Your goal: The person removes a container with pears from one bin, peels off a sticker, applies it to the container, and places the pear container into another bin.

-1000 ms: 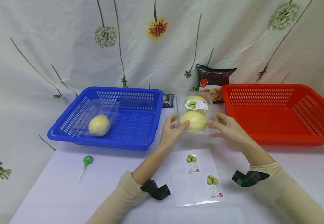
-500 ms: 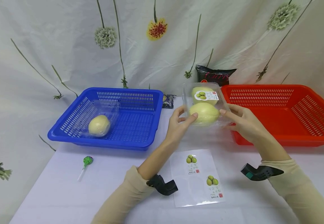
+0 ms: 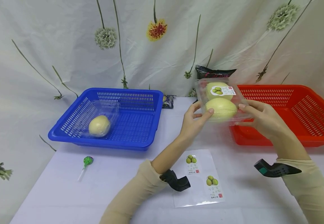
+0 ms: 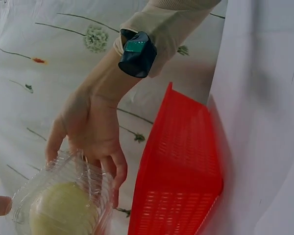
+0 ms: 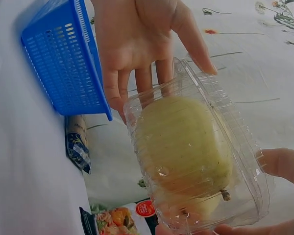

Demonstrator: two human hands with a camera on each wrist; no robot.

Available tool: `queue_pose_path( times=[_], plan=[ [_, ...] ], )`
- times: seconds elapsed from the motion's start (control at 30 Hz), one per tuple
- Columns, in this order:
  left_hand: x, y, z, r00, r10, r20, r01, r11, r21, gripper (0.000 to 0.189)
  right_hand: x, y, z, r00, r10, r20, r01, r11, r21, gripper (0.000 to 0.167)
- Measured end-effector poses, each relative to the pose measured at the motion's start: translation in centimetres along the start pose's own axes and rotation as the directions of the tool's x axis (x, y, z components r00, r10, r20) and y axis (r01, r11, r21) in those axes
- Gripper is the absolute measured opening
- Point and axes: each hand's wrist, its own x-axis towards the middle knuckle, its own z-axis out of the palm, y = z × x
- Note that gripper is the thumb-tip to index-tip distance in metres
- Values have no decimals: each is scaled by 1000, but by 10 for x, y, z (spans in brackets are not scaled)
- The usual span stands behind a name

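A clear plastic clamshell box [image 3: 201,91] holds two pale yellow-green melons [image 3: 220,108] and carries a white label with printed fruit [image 3: 223,90]. It is held up in the air, tilted, at the left end of the red basket [image 3: 276,139]. My left hand [image 3: 194,123] grips its left front corner, thumb on top. On the right side, my right hand [image 3: 268,119] pinches the box with thumb above and fingers beneath. The right wrist view shows the left hand's fingers [image 5: 143,81] supporting the box's underside.
A blue basket [image 3: 111,143] on the left contains another clear box [image 3: 111,107] with one melon [image 3: 99,125]. A sticker sheet [image 3: 184,194] and a green lollipop [image 3: 87,161] lie in front. Behind are a black noodle packet [image 3: 213,73] and a small dark packet [image 3: 168,101].
Both hands have carried the clamshell box of melons to the right and slightly up, from between the baskets to the red basket's left end. The grip is unchanged.
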Motion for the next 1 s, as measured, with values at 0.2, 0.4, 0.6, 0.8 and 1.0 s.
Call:
queue_pose_path(
  times=[0.2, 0.4, 0.6, 0.8, 1.0],
  plan=[
    [5, 2, 15, 1000, -18, 16, 19, 1000, -17, 60, 1, 6, -18, 1000, 24, -20, -22, 996, 83, 63],
    [11, 0, 30, 999, -32, 44, 34, 998, -45, 58, -1, 15, -36, 1000, -7, -29, 11, 987, 163, 38],
    [16, -3, 44, 996, -33, 80, 39, 997, -71, 57, -4, 20, -50, 997, 29, -72, -17, 987, 161, 30],
    [20, -7, 56, 993, -7, 116, 16, 997, -76, 57, -6, 26, -62, 996, 13, -89, 9, 971, 237, 20],
    [25, -9, 66, 981, -13, 196, 24, 998, -55, 63, -8, 34, -75, 993, 2, -121, 35, 953, 302, 21]
  ],
)
